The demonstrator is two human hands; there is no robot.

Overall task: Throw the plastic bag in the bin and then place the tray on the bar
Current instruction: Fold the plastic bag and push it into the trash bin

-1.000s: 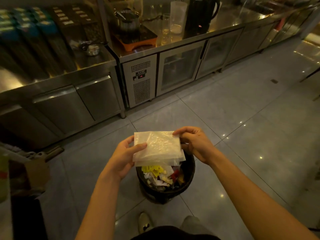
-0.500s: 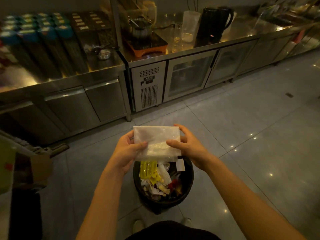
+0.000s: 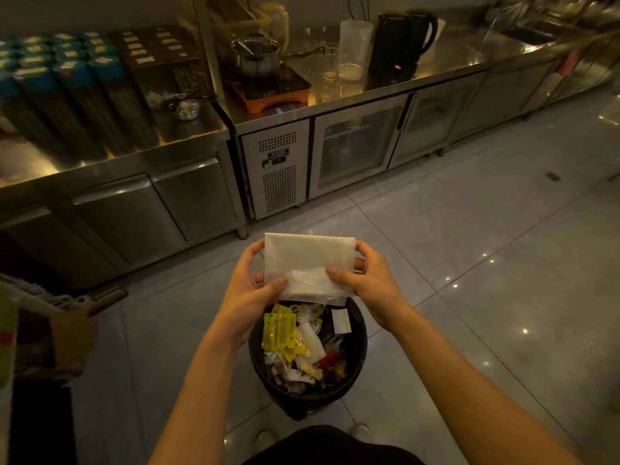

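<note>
Translucent plastic bag point(image 3: 308, 263) is being held flat above the black bin point(image 3: 357, 350), which is standing on the grey floor tiles point(image 3: 469, 246) near the person's feet. Left hand point(image 3: 246, 290) is pinching the bag's left edge, thumb on its front, while right hand point(image 3: 369, 280) is pinching the right edge (yellow wrappers point(image 3: 280, 330) are filling the bin). Steel counters point(image 3: 352, 95) are running along the far side.

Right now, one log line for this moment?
step: bag to bin | left hand, right hand: gripping plastic bag | above bin | not dropped
</note>
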